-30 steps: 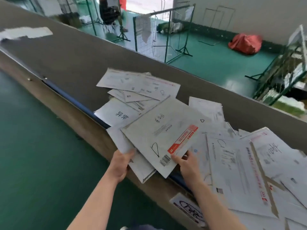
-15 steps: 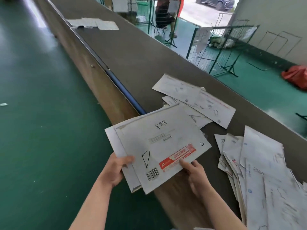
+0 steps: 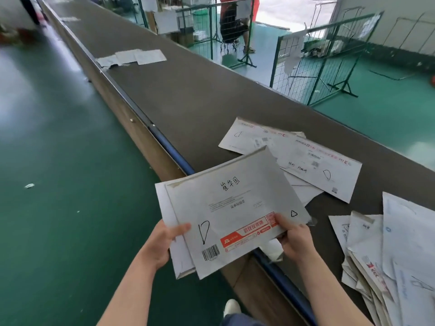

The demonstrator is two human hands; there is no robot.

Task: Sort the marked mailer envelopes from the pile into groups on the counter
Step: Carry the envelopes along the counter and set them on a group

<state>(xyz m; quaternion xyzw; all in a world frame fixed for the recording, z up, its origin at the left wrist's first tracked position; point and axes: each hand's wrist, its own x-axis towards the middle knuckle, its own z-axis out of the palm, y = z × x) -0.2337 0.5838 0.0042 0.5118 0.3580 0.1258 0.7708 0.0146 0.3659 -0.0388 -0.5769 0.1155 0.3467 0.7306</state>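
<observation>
I hold a small stack of grey mailer envelopes (image 3: 233, 208) in front of the counter's near edge. The top one bears a hand-drawn "D", a barcode, a red label strip and a small triangle mark. My left hand (image 3: 162, 243) grips the stack's left edge, thumb on top. At the right edge my right hand (image 3: 294, 238) grips it, thumb on the red label. A group of "D"-marked envelopes (image 3: 306, 158) lies on the dark counter (image 3: 188, 90) just beyond. The unsorted pile (image 3: 386, 255) spreads at the right.
Another small group of envelopes (image 3: 134, 57) lies far up the counter at its near edge. A blue rail (image 3: 171, 151) runs along that edge. Green wire fences (image 3: 317, 67) and a person (image 3: 233, 24) stand beyond the counter. Green floor is at my left.
I lifted the stack off the counter and drew it toward me. My view turned left, so the pile slid to the right and the far group came into sight.
</observation>
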